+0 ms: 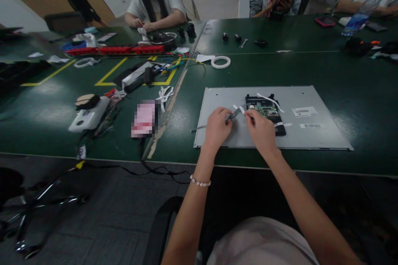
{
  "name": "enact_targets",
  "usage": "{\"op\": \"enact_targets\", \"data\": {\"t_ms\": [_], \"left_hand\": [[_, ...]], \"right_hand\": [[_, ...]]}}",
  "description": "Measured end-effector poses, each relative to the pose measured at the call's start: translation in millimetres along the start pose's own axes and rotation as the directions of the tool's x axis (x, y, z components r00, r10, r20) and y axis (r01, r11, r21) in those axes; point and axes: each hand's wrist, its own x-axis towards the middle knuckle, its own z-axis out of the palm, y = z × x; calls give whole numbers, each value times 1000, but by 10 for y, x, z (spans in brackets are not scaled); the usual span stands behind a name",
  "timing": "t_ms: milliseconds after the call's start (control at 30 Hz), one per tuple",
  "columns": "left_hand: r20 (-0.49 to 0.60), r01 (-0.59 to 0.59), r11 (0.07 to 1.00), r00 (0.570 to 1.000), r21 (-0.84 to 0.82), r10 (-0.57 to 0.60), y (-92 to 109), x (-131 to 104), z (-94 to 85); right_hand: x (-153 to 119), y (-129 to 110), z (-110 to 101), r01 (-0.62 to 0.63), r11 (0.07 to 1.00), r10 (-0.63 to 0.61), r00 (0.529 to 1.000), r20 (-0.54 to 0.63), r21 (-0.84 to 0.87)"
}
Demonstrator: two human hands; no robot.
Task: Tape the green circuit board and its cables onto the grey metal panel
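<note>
A flat grey metal panel (317, 128) lies on the green table in front of me. On it sits a black plastic frame (281, 109) with a green circuit board (263, 110). My left hand (217, 127) is closed around a dark grey cable (234, 114), whose loose end sticks out to the left. With thumb and finger together, my right hand (261, 130) pinches a small white tape strip (241, 109) at the cable, beside the board. More white tape (273, 101) crosses the frame's upper right side. My fingers partly cover the cable and the board's lower left.
Left of the panel are a pink-screened phone (144, 118), tangled white strips (164, 95) and a white device (88, 114). Farther back lie a tape roll (220, 58), red trays (115, 50) and a small wrench (243, 43). Several people sit across the table (311, 68).
</note>
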Motion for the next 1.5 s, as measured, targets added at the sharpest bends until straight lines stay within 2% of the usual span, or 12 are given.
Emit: {"op": "enact_targets", "data": {"t_ms": [400, 700, 833, 1033, 1267, 1400, 1500], "left_hand": [[-15, -11, 1000, 1000, 28, 11, -35, -29, 33], [27, -47, 998, 999, 34, 47, -16, -59, 7], [65, -77, 997, 995, 24, 75, -7, -70, -23], [42, -59, 998, 997, 1, 59, -15, -86, -30], [18, 26, 993, 1000, -118, -24, -39, -121, -36], [7, 13, 993, 1000, -120, -12, -43, -121, -22], [-9, -42, 994, 999, -102, 41, -52, -101, -2]], "right_hand": [[-30, -12, -23, 126, 992, -126, 992, 25, 18], [-13, 1, -7, 115, 991, -112, 993, -47, 70], [-6, 17, 25, 198, 977, -201, 979, 34, 85], [-11, 1, 60, 316, 948, -317, 934, 167, 29], [-10, -46, 84, 356, 934, -340, 909, 243, -25], [-13, -62, 87, 386, 921, -364, 897, 251, -44], [-10, -70, 82, 382, 923, -359, 898, 254, -44]]}}
